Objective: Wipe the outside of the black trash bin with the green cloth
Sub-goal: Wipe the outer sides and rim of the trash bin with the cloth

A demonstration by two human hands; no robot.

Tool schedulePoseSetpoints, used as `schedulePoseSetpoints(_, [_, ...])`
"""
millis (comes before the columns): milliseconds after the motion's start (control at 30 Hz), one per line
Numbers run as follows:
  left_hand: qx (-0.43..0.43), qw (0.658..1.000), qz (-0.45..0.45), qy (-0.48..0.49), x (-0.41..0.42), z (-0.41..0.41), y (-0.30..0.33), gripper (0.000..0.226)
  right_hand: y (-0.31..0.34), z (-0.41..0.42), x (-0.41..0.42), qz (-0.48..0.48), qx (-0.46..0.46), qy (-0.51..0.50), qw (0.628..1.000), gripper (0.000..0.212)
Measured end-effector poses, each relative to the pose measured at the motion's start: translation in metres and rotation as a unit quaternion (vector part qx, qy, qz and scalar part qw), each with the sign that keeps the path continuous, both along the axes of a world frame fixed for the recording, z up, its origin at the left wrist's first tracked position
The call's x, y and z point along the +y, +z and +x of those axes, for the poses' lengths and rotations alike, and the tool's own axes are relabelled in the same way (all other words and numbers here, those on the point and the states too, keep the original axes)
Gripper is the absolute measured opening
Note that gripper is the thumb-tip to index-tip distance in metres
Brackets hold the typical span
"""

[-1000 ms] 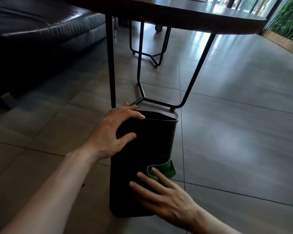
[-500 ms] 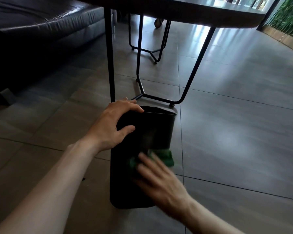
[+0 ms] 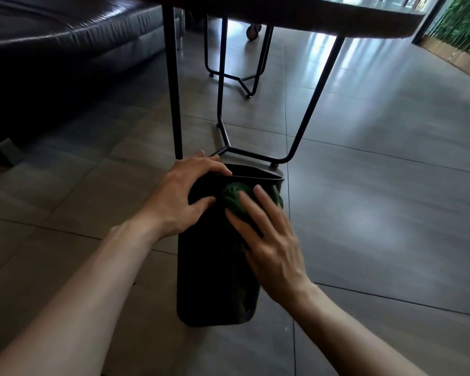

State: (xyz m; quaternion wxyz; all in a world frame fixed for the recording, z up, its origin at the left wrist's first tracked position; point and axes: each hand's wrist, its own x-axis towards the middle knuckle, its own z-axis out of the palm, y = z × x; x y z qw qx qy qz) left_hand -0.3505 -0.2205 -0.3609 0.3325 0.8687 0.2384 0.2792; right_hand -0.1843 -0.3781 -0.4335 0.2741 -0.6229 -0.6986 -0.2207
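We count: one tall black plastic trash bin [image 3: 215,272], one crumpled green cloth [image 3: 235,199], two bare hands (left hand [image 3: 178,198], right hand [image 3: 272,248]), one dark round-topped table [image 3: 323,21], one dark leather sofa [image 3: 65,42].

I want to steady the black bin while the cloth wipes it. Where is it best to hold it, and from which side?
Probably at the top rim of the bin, from the left, as the left hand does now: the open edge lets fingers hook over it. This leaves the front wall free for the right hand pressing the cloth.
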Motion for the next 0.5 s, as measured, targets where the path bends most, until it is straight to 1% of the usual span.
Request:
schedulePoseSetpoints(67, [0.005,1.0,-0.002,0.003,0.002,-0.001,-0.001,0.057,-0.028,-0.009,-0.017,-0.04,-0.067,0.057,0.995,0.034])
schedulePoseSetpoints(133, [0.014,1.0,-0.006,0.003,0.003,-0.004,-0.002,0.057,-0.058,-0.016,-0.041,-0.099,-0.157,0.134,0.974,0.026])
schedulePoseSetpoints(200, [0.018,1.0,-0.004,-0.001,0.001,-0.006,-0.002,0.053,-0.076,-0.018,-0.059,-0.124,-0.2,0.18,0.955,0.021])
schedulePoseSetpoints(267, [0.005,1.0,-0.003,0.001,0.0,-0.004,-0.003,0.044,-0.074,-0.018,-0.064,-0.13,-0.2,0.19,0.952,0.017])
schedulePoseSetpoints(367, [-0.011,1.0,0.0,0.025,0.0,-0.002,-0.004,0.032,-0.051,-0.008,-0.053,-0.136,-0.196,0.184,0.954,0.019])
schedulePoseSetpoints(433, [-0.011,0.999,0.009,0.036,0.002,-0.003,-0.004,0.033,-0.024,0.003,-0.037,-0.112,-0.15,0.148,0.971,0.021])
schedulePoseSetpoints(500, [-0.003,0.999,0.018,0.034,0.003,-0.004,-0.003,0.039,0.006,0.012,-0.012,-0.069,-0.077,0.087,0.991,0.029])
